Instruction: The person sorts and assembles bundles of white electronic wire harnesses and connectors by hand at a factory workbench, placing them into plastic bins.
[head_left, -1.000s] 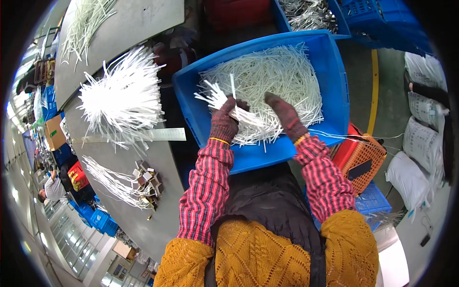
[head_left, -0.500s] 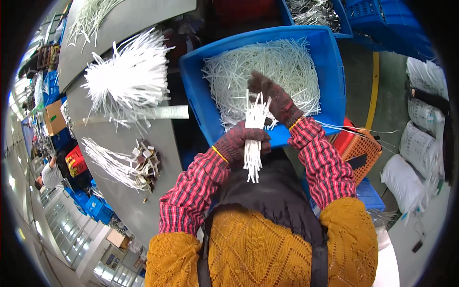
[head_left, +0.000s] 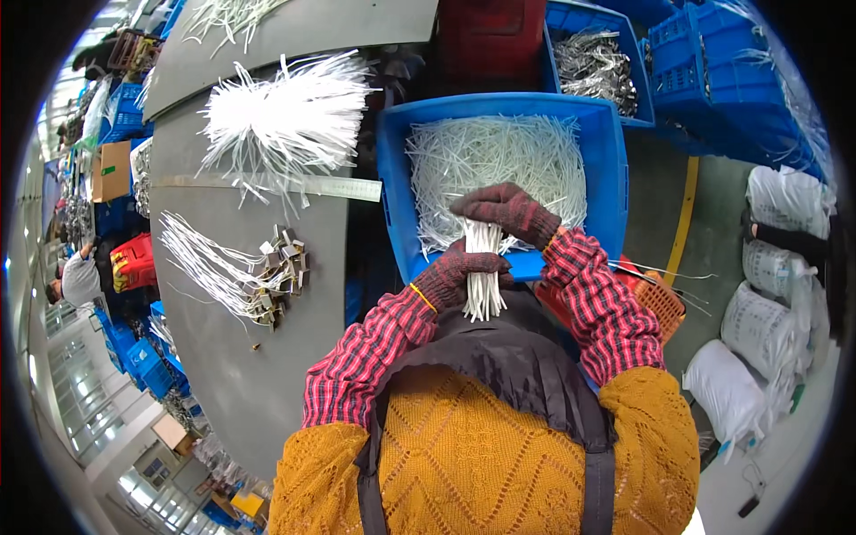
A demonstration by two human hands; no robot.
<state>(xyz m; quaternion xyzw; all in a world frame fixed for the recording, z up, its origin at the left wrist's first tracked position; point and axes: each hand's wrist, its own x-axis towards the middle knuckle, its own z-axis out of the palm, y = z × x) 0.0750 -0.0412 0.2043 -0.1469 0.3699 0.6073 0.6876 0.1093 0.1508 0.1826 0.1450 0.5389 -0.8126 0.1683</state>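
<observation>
A bundle of thin white strips (head_left: pixel 482 292) stands roughly upright in front of my body. My gloved left hand (head_left: pixel 453 273) is closed round its middle, with the strips' lower ends sticking out below the fingers. Laid flat across the top ends is my gloved right hand (head_left: pixel 510 212), fingers stretched out to the left. Its palm side and any contact with the tips are hidden. Just beyond both hands is a blue bin (head_left: pixel 615 187), filled with loose whitish strips (head_left: pixel 499 147) lying in all directions.
On the grey table (head_left: pixel 232 374) at left lie a heap of white strips (head_left: pixel 276 116), a ruler (head_left: pixel 343 187) and white cords with metal-looking end pieces (head_left: pixel 285 267). An orange basket (head_left: pixel 658 303) and white sacks (head_left: pixel 727 379) stand at right. Another blue bin (head_left: pixel 637 116) is behind.
My right hand has moved from beside the bundle onto its top ends. The strips' ends stick out less at top and bottom. My view has shifted slightly.
</observation>
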